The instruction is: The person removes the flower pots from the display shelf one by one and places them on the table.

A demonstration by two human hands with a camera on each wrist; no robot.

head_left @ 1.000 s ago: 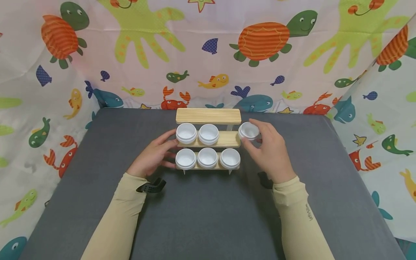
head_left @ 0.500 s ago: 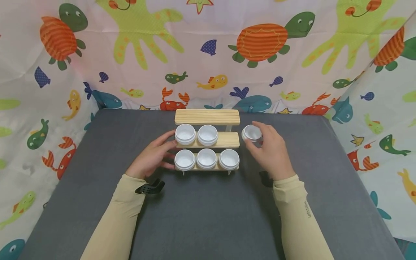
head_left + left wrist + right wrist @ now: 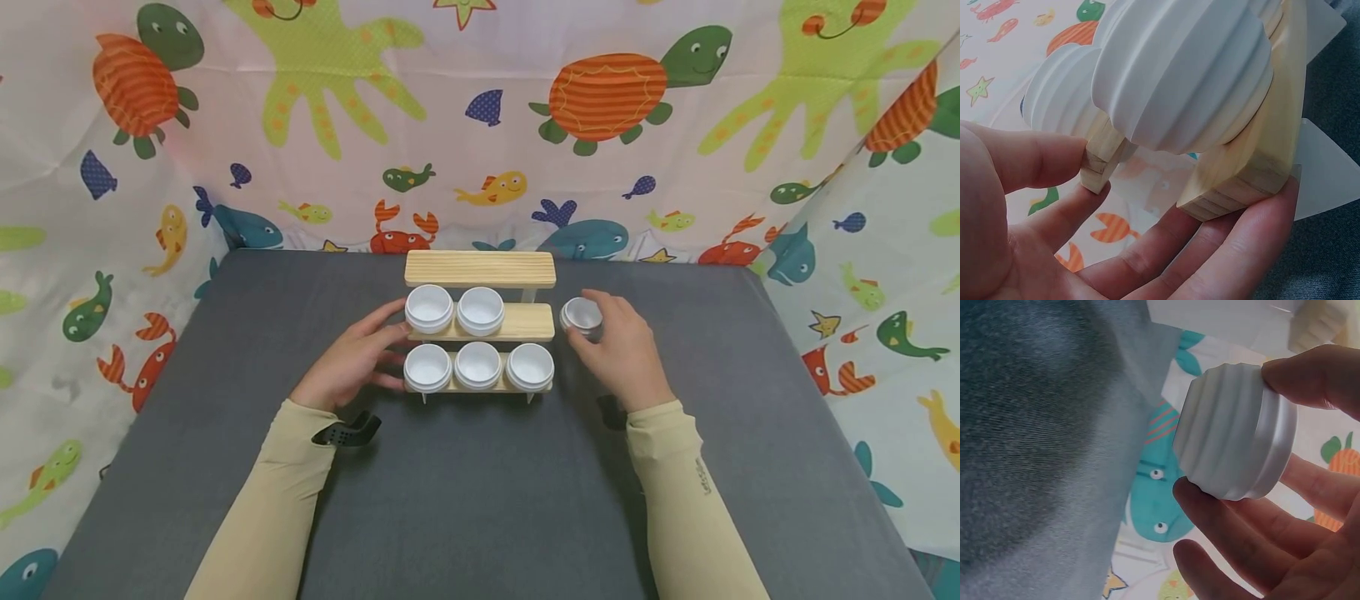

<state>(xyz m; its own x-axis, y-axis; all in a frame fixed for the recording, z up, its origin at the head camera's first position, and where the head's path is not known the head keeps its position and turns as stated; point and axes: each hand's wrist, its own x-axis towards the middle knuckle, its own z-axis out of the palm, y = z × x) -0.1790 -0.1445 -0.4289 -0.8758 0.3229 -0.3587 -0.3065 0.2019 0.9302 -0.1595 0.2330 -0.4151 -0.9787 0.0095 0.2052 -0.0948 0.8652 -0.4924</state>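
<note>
A three-tier wooden stand point(image 3: 480, 268) stands near the back of the table. Two white ribbed pots point(image 3: 481, 311) sit on its middle shelf point(image 3: 528, 322), and three more pots point(image 3: 477, 365) line the lower one. Nothing sits on the top shelf. My left hand point(image 3: 347, 360) holds the stand's left end. In the left wrist view, thumb and a finger pinch the middle shelf's end point(image 3: 1105, 153), while other fingers lie against the lower shelf point(image 3: 1238, 178). Just right of the stand, my right hand point(image 3: 624, 348) grips a white ribbed pot point(image 3: 1235, 431) between thumb and fingers, its mouth up.
A dark grey cloth point(image 3: 480, 500) covers the table. Behind it and on both sides hangs a white curtain point(image 3: 442, 67) printed with sea animals. Clear supports point(image 3: 1329, 169) hold the shelves. Black straps point(image 3: 348, 431) circle the wrists.
My right hand has carried its pot a little to the right, away from the middle shelf's end, and then slightly nearer and lower. My left hand keeps its hold on the stand.
</note>
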